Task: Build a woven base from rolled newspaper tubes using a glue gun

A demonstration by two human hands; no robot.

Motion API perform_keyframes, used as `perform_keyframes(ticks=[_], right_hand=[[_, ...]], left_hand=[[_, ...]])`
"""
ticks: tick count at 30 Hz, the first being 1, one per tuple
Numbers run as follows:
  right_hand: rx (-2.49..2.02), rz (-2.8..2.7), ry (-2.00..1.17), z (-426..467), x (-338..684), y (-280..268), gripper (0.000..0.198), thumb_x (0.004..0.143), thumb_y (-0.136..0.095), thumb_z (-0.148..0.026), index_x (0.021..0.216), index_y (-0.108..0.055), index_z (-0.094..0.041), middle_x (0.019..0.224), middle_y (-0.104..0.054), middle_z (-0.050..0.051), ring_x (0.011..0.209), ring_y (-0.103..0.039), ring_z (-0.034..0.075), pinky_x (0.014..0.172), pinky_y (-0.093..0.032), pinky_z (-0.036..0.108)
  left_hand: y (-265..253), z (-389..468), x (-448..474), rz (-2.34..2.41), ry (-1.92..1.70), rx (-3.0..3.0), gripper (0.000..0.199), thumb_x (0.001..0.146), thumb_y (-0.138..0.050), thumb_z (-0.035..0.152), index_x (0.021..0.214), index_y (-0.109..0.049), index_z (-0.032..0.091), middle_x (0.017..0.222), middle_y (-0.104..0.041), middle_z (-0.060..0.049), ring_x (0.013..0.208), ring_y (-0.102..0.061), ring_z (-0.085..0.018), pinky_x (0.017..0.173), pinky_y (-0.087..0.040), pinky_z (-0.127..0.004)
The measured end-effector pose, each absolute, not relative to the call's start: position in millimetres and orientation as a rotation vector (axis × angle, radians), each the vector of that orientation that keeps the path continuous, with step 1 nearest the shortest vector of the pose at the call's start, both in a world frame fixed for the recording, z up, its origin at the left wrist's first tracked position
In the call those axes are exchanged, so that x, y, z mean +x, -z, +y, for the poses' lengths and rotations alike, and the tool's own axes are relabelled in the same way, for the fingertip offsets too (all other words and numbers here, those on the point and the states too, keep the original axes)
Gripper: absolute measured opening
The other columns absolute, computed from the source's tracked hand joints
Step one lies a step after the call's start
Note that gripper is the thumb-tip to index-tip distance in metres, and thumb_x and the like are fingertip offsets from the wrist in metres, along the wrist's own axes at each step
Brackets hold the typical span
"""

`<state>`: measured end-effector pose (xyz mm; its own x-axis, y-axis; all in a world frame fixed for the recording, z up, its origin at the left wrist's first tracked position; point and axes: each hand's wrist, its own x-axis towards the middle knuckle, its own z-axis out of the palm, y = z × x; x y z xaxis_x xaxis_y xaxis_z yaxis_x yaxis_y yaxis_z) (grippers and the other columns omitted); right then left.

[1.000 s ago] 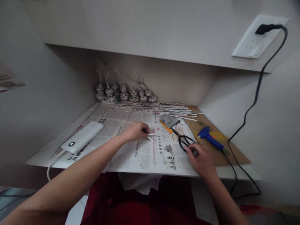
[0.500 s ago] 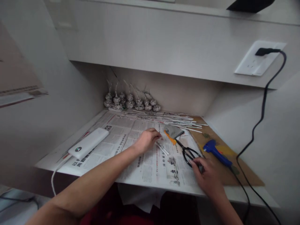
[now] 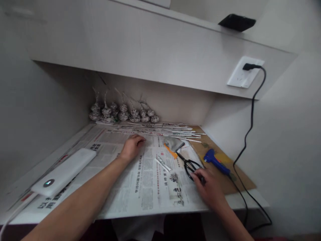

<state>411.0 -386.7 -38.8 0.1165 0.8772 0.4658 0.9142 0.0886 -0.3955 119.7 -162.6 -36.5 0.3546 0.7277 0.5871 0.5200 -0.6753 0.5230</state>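
My right hand (image 3: 204,182) is closed on the handle loops of a pair of black scissors (image 3: 191,166) lying low over the newspaper, blades pointing away to the left. My left hand (image 3: 132,147) hovers over the newspaper (image 3: 127,185), its fingers loosely bent and a little apart, with nothing visible in them. Just beyond it lie many thin rolled paper sticks (image 3: 160,129). Between my hands rest short cut pieces of paper stick (image 3: 163,164). A grey cloth-like piece (image 3: 173,144) with an orange edge touches the scissor tips.
Several gourd shapes woven from paper (image 3: 107,113) stand at the back left. A white power bank (image 3: 64,172) with a cable lies at left. On the brown board (image 3: 233,182) at right sits a blue glue gun (image 3: 217,163); a black cord (image 3: 250,124) hangs from the wall socket (image 3: 245,72).
My left hand has moved away from the short paper pieces, left and toward the long sticks. My right hand stays on the scissors. The head view has shifted rightward.
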Motion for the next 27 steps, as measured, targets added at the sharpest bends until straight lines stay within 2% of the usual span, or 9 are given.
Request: perform_keyframes(ticks=[3,7,13,15,17,19,22,24,27], right_hand=[[-1.776,-1.757,-0.013,-373.8,406.7,24.5,0.02,0.088,-0.051,-0.038,0.079,-0.06,-0.022,0.079,-0.066,0.003,0.074,-0.06,0.019,0.069,-0.044,0.029],[-1.742,-1.869,0.018,-335.2,397.7,-1.7,0.021,0.089,-0.048,-0.036,0.08,-0.062,-0.022,0.079,-0.067,0.003,0.078,-0.061,0.019,0.072,-0.043,0.029],[-1.754,-2.019,-0.089,-234.3,390.2,-19.9,0.024,0.088,-0.043,-0.019,0.093,-0.066,-0.021,0.086,-0.071,0.002,0.081,-0.064,0.016,0.072,-0.044,0.025],[-1.857,-2.061,-0.001,-197.1,387.1,-21.5,0.026,0.087,-0.043,-0.016,0.099,-0.066,-0.02,0.094,-0.071,0.004,0.089,-0.064,0.017,0.077,-0.043,0.025],[-1.963,-2.118,0.151,-163.7,382.6,-21.4,0.027,0.087,-0.046,-0.02,0.107,-0.065,-0.019,0.105,-0.07,0.007,0.097,-0.062,0.019,0.082,-0.041,0.026],[-2.021,-2.132,0.202,-137.2,377.6,-18.9,0.027,0.086,-0.05,-0.024,0.107,-0.066,-0.015,0.107,-0.068,0.011,0.1,-0.061,0.022,0.083,-0.04,0.027],[-2.088,-2.138,0.211,-114.2,371.8,-11.8,0.023,0.083,-0.054,-0.022,0.097,-0.07,-0.012,0.099,-0.07,0.015,0.094,-0.062,0.024,0.08,-0.04,0.028],[-2.102,-2.151,0.223,-109.5,368.9,-8.1,0.022,0.083,-0.052,-0.019,0.094,-0.07,-0.012,0.095,-0.07,0.015,0.092,-0.062,0.024,0.077,-0.039,0.028],[-2.047,-2.202,0.252,-112.9,363.5,-7.4,0.025,0.087,-0.046,-0.018,0.1,-0.067,-0.014,0.099,-0.069,0.013,0.095,-0.059,0.022,0.078,-0.037,0.028]], left_hand=[[48.8,-159.5,116.8,1.067,-1.157,2.352,0.017,0.079,-0.054,0.021,0.087,-0.07,0.02,0.085,-0.068,-0.004,0.081,-0.062,-0.017,0.079,-0.049,-0.031],[52.3,-157.9,117.8,1.029,-1.151,2.336,0.018,0.08,-0.053,0.02,0.087,-0.07,0.02,0.086,-0.07,-0.004,0.08,-0.064,-0.017,0.079,-0.05,-0.031],[57.3,-152.8,121.4,0.928,-1.081,2.332,0.024,0.081,-0.05,0.014,0.091,-0.07,0.021,0.091,-0.072,-0.004,0.085,-0.065,-0.017,0.081,-0.05,-0.03],[58.8,-152.2,121.9,0.889,-1.044,2.346,0.028,0.082,-0.048,0.012,0.096,-0.07,0.021,0.092,-0.072,-0.003,0.085,-0.065,-0.016,0.081,-0.05,-0.029],[58.9,-152.2,122.2,0.877,-1.031,2.345,0.029,0.083,-0.047,0.011,0.099,-0.069,0.021,0.094,-0.071,-0.004,0.087,-0.065,-0.016,0.083,-0.05,-0.028],[58.3,-152.4,122.2,0.864,-1.024,2.344,0.028,0.082,-0.05,0.011,0.099,-0.069,0.021,0.096,-0.071,-0.004,0.09,-0.064,-0.016,0.085,-0.049,-0.028],[57.8,-152.2,122.2,0.846,-1.015,2.343,0.024,0.081,-0.054,0.013,0.096,-0.07,0.021,0.095,-0.071,-0.003,0.092,-0.063,-0.017,0.088,-0.048,-0.03],[57.7,-151.6,122.2,0.844,-1.015,2.335,0.023,0.081,-0.055,0.013,0.095,-0.07,0.021,0.094,-0.071,-0.003,0.092,-0.063,-0.017,0.087,-0.048,-0.03],[57.3,-151.0,122.5,0.85,-1.009,2.323,0.021,0.08,-0.056,0.013,0.094,-0.07,0.021,0.093,-0.071,-0.003,0.09,-0.063,-0.016,0.086,-0.048,-0.029]])
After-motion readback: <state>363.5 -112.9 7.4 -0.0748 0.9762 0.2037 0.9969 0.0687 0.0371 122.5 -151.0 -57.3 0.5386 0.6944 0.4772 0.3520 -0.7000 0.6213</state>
